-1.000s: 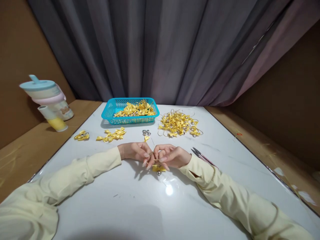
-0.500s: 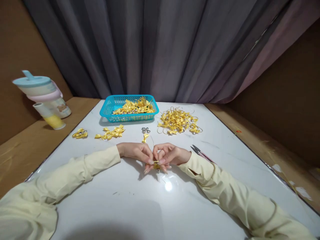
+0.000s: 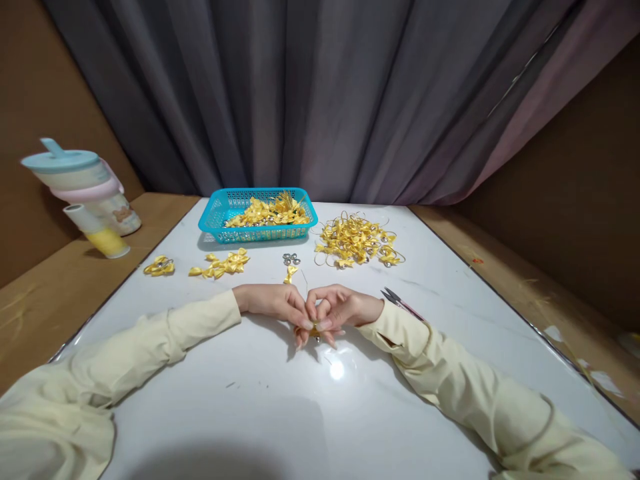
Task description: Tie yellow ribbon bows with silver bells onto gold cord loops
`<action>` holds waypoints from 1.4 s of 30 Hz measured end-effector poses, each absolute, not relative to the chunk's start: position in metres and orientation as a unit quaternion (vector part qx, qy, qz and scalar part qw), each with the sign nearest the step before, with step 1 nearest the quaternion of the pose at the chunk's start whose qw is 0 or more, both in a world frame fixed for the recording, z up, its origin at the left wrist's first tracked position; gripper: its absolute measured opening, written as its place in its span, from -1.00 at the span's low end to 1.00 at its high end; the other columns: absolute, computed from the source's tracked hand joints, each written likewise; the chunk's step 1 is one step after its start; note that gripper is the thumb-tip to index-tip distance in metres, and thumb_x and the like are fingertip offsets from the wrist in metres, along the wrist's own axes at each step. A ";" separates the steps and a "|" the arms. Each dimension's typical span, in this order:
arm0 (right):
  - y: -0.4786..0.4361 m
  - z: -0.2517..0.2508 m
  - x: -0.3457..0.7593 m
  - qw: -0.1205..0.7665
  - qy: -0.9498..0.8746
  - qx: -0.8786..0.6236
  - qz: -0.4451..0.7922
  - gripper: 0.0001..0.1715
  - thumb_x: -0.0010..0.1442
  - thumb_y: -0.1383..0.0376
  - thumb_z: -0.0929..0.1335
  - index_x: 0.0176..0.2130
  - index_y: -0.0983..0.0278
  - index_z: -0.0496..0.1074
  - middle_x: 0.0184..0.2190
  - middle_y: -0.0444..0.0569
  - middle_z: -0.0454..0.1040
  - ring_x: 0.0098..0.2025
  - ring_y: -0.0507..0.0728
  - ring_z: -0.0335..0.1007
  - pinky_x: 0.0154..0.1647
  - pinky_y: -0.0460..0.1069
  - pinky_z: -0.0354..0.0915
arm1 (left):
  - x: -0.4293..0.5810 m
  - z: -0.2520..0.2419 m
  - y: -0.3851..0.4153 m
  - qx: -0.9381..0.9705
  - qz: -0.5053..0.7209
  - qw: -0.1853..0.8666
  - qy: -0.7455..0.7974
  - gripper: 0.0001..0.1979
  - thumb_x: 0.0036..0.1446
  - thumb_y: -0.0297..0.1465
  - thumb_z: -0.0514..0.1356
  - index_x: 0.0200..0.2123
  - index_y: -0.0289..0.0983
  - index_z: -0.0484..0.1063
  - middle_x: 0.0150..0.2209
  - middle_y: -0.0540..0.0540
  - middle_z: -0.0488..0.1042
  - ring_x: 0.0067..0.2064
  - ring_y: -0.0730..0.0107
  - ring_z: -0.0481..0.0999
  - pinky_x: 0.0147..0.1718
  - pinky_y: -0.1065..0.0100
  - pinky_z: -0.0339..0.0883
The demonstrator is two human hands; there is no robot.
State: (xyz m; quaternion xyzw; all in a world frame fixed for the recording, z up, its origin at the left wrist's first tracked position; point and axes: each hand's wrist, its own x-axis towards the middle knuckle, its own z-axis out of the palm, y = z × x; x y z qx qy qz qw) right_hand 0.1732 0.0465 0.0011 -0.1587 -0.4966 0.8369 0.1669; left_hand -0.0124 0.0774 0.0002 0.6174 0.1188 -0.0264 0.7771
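Observation:
My left hand (image 3: 274,305) and my right hand (image 3: 336,308) meet fingertip to fingertip at the middle of the white table (image 3: 280,413). Both pinch a small yellow ribbon bow (image 3: 314,331) that is mostly hidden between the fingers. A thin thread or wire (image 3: 305,282) rises from the pinch. Just beyond my hands lie a loose yellow bow (image 3: 291,273) and a few small silver bells (image 3: 291,258).
A blue basket (image 3: 216,217) of yellow bows stands at the back, with a heap of bows with loops (image 3: 357,243) to its right. Smaller bow groups (image 3: 220,265) lie on the left. Snips (image 3: 400,303) lie by my right wrist. A lidded cup (image 3: 83,190) stands far left.
The bow has been drawn up from below my fingers into the pinch, and my fingertips have closed tighter together. The view tilted slightly.

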 end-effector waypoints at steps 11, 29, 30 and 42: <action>0.049 0.018 0.181 0.104 -0.545 -0.217 0.804 -0.72 -0.04 0.32 0.44 -0.32 0.37 0.33 -0.57 -0.10 0.50 -0.63 -0.08 0.27 -0.67 -0.19 0.13 | -0.014 -0.002 0.079 0.607 -0.020 0.784 0.126 -0.85 -0.01 -0.36 0.27 -0.49 -0.35 0.57 -0.53 -0.09 0.55 -0.53 0.47 0.45 -0.44 0.48 0.34; 0.044 0.023 0.181 0.027 -0.644 -0.279 0.712 -0.68 0.05 0.19 0.37 -0.37 0.45 0.50 -0.62 -0.15 0.35 -0.59 -0.10 0.21 -0.59 -0.17 0.13 | -0.014 0.005 0.079 0.659 -0.058 0.742 0.105 -0.72 0.11 -0.28 0.16 -0.35 -0.38 0.57 -0.41 -0.18 0.58 -0.43 0.37 0.51 -0.30 0.40 0.36; 0.044 0.022 0.181 0.025 -0.645 -0.277 0.712 -0.68 0.06 0.19 0.37 -0.37 0.45 0.50 -0.62 -0.15 0.35 -0.59 -0.10 0.20 -0.59 -0.17 0.13 | -0.014 0.006 0.079 0.659 -0.062 0.742 0.106 -0.73 0.10 -0.28 0.17 -0.33 -0.37 0.56 -0.41 -0.17 0.58 -0.42 0.38 0.52 -0.30 0.40 0.36; 0.043 0.025 0.181 0.017 -0.647 -0.272 0.712 -0.67 0.07 0.19 0.36 -0.36 0.46 0.48 -0.60 -0.13 0.35 -0.59 -0.10 0.16 -0.59 -0.16 0.11 | -0.014 -0.001 0.076 0.683 -0.052 0.715 0.140 -0.85 -0.02 -0.34 0.28 -0.41 -0.32 0.57 -0.50 -0.08 0.55 -0.47 0.46 0.49 -0.43 0.52 0.34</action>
